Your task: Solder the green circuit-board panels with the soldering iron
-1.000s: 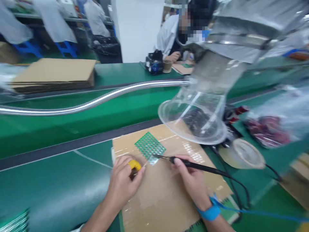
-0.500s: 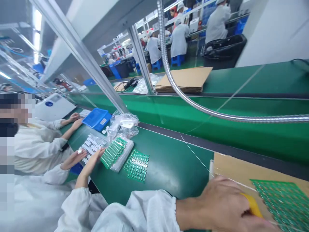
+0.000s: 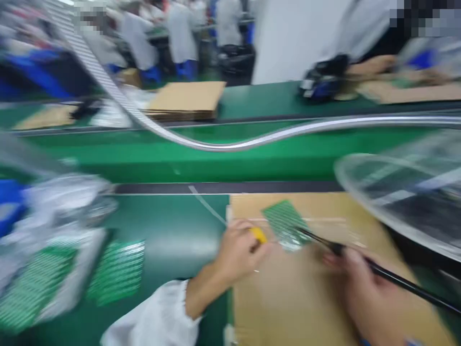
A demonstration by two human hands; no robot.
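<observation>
My left hand (image 3: pixel 239 252) is closed around a small yellow object (image 3: pixel 258 234) at the left side of the brown cardboard (image 3: pixel 288 307). A thin white strand (image 3: pixel 207 205) runs from beside this hand up to the left. Wrapped in my right hand (image 3: pixel 370 293) is a black pen-like tool with a cord (image 3: pixel 336 248), its thin tip over a green circuit panel (image 3: pixel 284 221). That panel lies on the cardboard between and beyond my hands. Motion blurs both hands and the tool tip.
More green panels (image 3: pixel 117 271) lie at the left, near plastic bags (image 3: pixel 68 197) and a blue tray (image 3: pixel 10 204). A round clear lens (image 3: pixel 406 192) stands at the right. A metal hose (image 3: pixel 223 145) crosses ahead. People work beyond, near stacked cardboard (image 3: pixel 187 98).
The view has swung right and shows my right hand with the black tool and the round lens. The co-worker's hands at the left have left view. My left hand still holds the yellow object.
</observation>
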